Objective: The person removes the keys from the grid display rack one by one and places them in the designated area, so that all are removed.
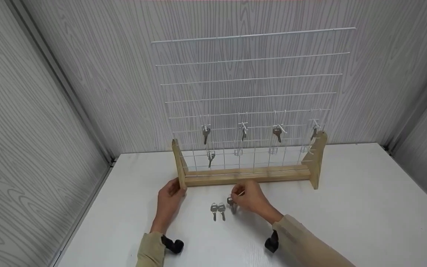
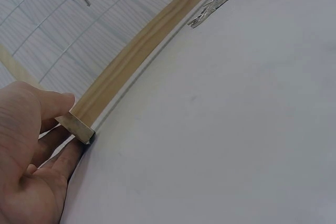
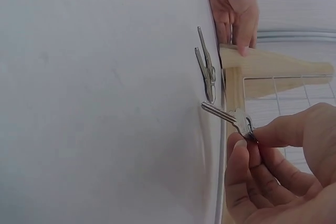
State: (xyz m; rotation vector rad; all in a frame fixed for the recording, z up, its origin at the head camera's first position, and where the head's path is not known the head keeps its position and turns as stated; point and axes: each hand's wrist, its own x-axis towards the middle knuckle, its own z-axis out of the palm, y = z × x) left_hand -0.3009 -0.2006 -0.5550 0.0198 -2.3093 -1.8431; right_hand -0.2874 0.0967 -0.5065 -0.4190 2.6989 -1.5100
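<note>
surface (image 1: 365, 207): white; carries the stand and the loose keys. wire grid (image 1: 252, 35): white; upright, at 12 o'clock from the right hand. wooden stand (image 1: 213, 180): pale brown; one crossbeam between two end panels, holding the foot of the grid.

left hand (image 1: 170, 198): between 8 and 9 o'clock from the middle of the stand; nearly closed, thumb and fingers gripping the left end panel (image 1: 179, 167) at its foot. right hand (image 1: 250, 196): at 6 o'clock from the crossbeam; closed to a pinch, thumb and fingertips holding the held key (image 3: 239, 120) by its head.

held key: silver, blade free of the fingers, directed to 10 o'clock in the right wrist view. loose keys (image 1: 214, 210): two, silver-grey, flat and side by side at 8 o'clock from the right hand, blades toward 6 o'clock. hanging keys (image 1: 277, 133): four on the upper row of white hooks (image 1: 243, 126), one lower, at 7 o'clock from the grid's centre.
</note>
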